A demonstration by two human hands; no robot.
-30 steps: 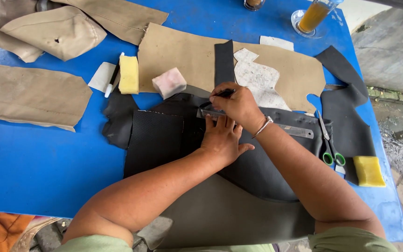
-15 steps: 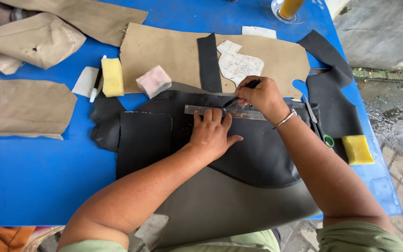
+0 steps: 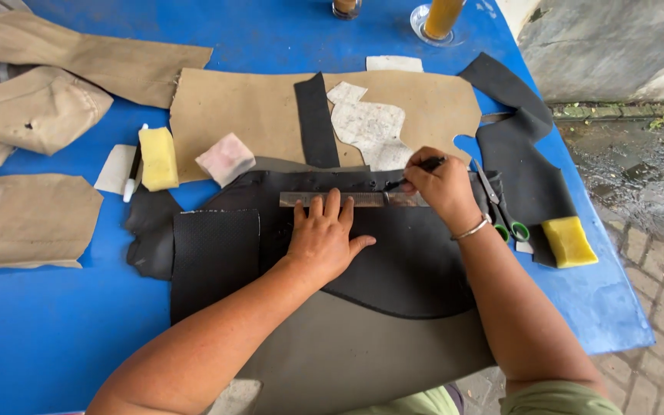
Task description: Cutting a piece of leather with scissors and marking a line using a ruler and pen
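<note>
Biggest thing here is the blue table (image 3: 55,338), smooth and a bit scuffed, covered in cut pieces. Across the middle lies a big black sheet (image 3: 393,261) with a curved lower edge, looks like matte leather or rubber, and it overlaps a dull grey-green sheet (image 3: 363,353) nearer the person. A square patch of dotted black material (image 3: 215,250) sits on its left end. Behind it is a flat tan pattern piece (image 3: 240,115), cardboard-looking, with a narrow black strip (image 3: 315,123) and a pale, blotchy paper cutout (image 3: 374,131) lying on top. More tan fabric pieces (image 3: 28,219) are spread over the left side, soft and creased.

The left hand (image 3: 320,238) is spread flat, palm down, fingers pressing on a worn metal ruler (image 3: 347,199) that lies across the top part of the black sheet. The right hand (image 3: 443,188) is curled tight around a dark pen (image 3: 416,170), tip down at the ruler's upper edge.

Smaller stuff: green-handled scissors (image 3: 501,207) just right of the right wrist, a yellow sponge (image 3: 569,240) near the table's right edge, another yellow sponge block (image 3: 157,157) and a pinkish one (image 3: 225,159) on the left, with a white marker (image 3: 131,173) beside them. A glass of amber liquid (image 3: 441,17) stands at the far edge.
</note>
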